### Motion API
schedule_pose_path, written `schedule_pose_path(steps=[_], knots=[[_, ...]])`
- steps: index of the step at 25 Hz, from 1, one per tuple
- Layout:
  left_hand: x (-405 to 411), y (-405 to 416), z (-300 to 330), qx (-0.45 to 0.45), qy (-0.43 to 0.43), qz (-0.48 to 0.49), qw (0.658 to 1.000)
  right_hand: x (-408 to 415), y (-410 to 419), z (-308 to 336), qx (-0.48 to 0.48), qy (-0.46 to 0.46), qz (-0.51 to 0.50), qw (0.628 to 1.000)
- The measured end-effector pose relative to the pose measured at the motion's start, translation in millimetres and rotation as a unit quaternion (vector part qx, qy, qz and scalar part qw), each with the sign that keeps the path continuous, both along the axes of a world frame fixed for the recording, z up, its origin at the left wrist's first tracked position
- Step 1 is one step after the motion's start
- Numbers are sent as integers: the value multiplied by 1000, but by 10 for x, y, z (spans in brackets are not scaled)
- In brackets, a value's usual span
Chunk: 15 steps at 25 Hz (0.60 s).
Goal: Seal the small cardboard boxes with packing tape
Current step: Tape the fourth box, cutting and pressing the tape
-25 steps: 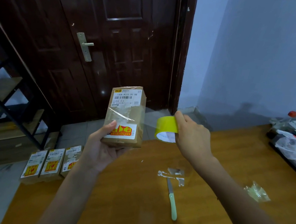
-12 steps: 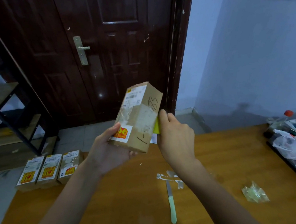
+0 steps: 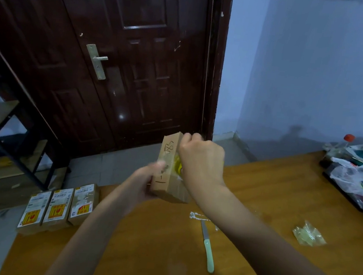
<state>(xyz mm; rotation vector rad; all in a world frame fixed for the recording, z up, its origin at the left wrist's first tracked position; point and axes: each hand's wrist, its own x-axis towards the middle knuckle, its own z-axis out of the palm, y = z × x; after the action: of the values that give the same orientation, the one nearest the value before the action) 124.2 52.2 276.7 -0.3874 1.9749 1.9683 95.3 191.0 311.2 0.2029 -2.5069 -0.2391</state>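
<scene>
1. Knife [image 3: 208, 250] with a pale green handle lay on the wooden surface [image 3: 152, 257] at 6 o'clock from the hands, blade pointing away, tip touching a scrap of white tape residue [image 3: 197, 216].
2. Crumpled clear wrapper [image 3: 308, 234] sat on the surface at 4 o'clock from the hands, well apart from the knife.
3. Left hand [image 3: 143, 181] gripped the small cardboard box [image 3: 166, 169] from the left, fingers curled round its lower part, thumb on the near face. Box held upright, slightly tilted, above the surface; handwritten marks on the near face; clear tape visible on its right side.
4. Right hand [image 3: 200, 159] was at the box's right side, fingers curled closed at the upper right edge. A yellow tape roll [image 3: 177, 167] showed between this hand and the box; mostly hidden, so the hold on it could not be made out.
5. Three labelled boxes [image 3: 59, 208] stood side by side at 8 o'clock, by the surface's far left corner.
6. Cluttered pile of bags and papers [image 3: 360, 176] at 3 o'clock.
7. Dark wooden door [image 3: 121, 63] at 12 o'clock, beyond the surface.
</scene>
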Motion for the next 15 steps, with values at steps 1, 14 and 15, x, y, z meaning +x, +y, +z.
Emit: schedule_pose_path(steps=[1, 14, 15], knots=[[-7, 54, -46, -69, 3, -14, 998, 24, -57, 6, 5, 15, 11, 1000], [59, -82, -163, 94, 33, 149, 984, -91, 495, -235, -193, -134, 105, 966], [69, -161, -112, 121, 30, 152, 980, -135, 587, -249, -160, -106, 99, 976]])
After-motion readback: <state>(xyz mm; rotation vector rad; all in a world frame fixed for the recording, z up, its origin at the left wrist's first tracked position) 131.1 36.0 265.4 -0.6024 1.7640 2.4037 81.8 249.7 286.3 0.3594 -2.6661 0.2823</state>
